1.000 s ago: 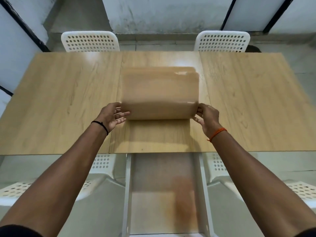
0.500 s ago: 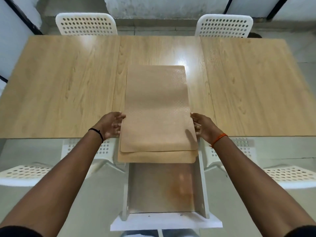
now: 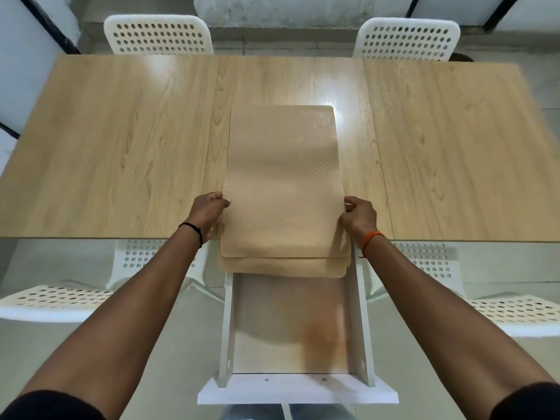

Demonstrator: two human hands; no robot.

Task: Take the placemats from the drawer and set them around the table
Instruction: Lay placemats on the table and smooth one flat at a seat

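Stack of tan placemats (image 3: 283, 189) lies lengthwise on the middle leaf of the wooden table (image 3: 121, 153), near end overhanging the table edge above the open white drawer (image 3: 295, 386). At least two mats are visible, the lower one's edge showing below the top one; exact count cannot be told. Left hand (image 3: 207, 212) pinches the stack's left edge, thumb on top; right hand (image 3: 359, 216) grips the right edge, fingers curled round it. The drawer floor that shows holds no mats, only an orange stain. Four white perforated chairs: two at the far side (image 3: 157, 34), (image 3: 407, 39), two at the near side flanking the drawer. Step in hand, as judged: mats are out of the drawer and parked on the table; distribution not begun. Next move likely calls for separating the top mat from the stack, thin and flexible so it may drag its neighbour, and carrying it to a chair position.
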